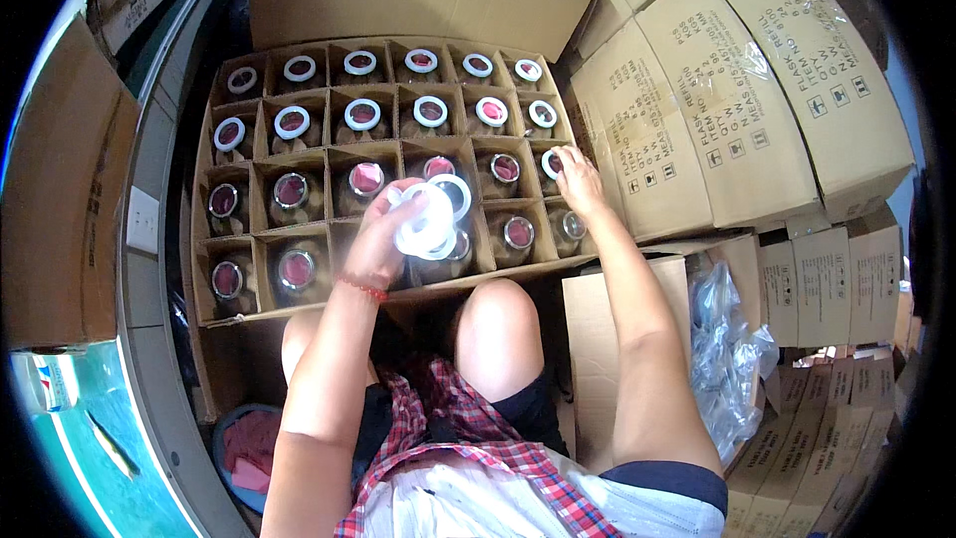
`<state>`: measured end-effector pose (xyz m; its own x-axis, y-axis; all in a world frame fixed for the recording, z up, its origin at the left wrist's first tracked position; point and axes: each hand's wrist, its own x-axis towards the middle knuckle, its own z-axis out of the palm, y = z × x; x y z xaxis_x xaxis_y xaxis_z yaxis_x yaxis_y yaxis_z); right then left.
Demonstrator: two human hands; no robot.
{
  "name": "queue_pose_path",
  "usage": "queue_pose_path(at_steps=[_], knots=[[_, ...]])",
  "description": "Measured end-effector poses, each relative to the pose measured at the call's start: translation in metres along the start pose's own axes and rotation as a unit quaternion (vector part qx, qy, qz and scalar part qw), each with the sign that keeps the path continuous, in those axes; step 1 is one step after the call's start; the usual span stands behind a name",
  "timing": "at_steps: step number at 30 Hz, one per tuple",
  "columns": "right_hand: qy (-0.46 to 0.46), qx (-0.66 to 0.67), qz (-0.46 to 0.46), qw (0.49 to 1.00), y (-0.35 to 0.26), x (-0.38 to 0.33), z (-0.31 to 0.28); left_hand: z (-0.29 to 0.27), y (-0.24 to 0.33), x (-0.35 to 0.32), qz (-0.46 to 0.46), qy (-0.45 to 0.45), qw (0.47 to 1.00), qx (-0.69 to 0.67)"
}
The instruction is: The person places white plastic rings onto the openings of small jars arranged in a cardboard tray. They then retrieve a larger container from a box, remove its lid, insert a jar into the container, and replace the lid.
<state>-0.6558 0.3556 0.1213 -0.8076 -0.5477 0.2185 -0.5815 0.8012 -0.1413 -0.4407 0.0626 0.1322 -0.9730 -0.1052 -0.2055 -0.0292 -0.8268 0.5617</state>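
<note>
Warehouse/packing area: stacked printed cardboard cartons (757, 90) all round, plus open divided carton (329, 154) w/ rows of glass flasks (291, 191).

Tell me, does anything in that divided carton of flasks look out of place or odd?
Nothing damaged or spilled. The divided carton is only part done: back rows carry white rings, front flasks mostly lack them. The left hand holds loose rings; the right hand touches a right-edge cell.

A large open cardboard carton (235, 334) with a grid of cardboard dividers (330, 154) carried the goods. Each cell held one upright glass flask refill (291, 191), its mouth facing up. The flasks in the two far rows wore white rings (362, 115) on their necks; most nearer ones stood bare. Closed cartons (717, 110) were stacked just beside it on the right.
</note>
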Motion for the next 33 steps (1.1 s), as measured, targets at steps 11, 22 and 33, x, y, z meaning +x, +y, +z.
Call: queue_pose_path(at_steps=[11,22,33], knots=[[-0.225,0.580,0.089,0.778,-0.164,-0.027,-0.073,-0.003,-0.012,0.005,-0.035,-0.018,0.998,0.041],[0.088,0.154,0.106,0.978,-0.022,-0.085,-0.055,0.002,-0.020,0.002,-0.041,-0.031,0.998,0.027],[-0.013,-0.029,0.025,0.999,-0.017,-0.132,-0.039,-0.021,-0.020,-0.037,0.013,-0.007,1.000,0.009]])
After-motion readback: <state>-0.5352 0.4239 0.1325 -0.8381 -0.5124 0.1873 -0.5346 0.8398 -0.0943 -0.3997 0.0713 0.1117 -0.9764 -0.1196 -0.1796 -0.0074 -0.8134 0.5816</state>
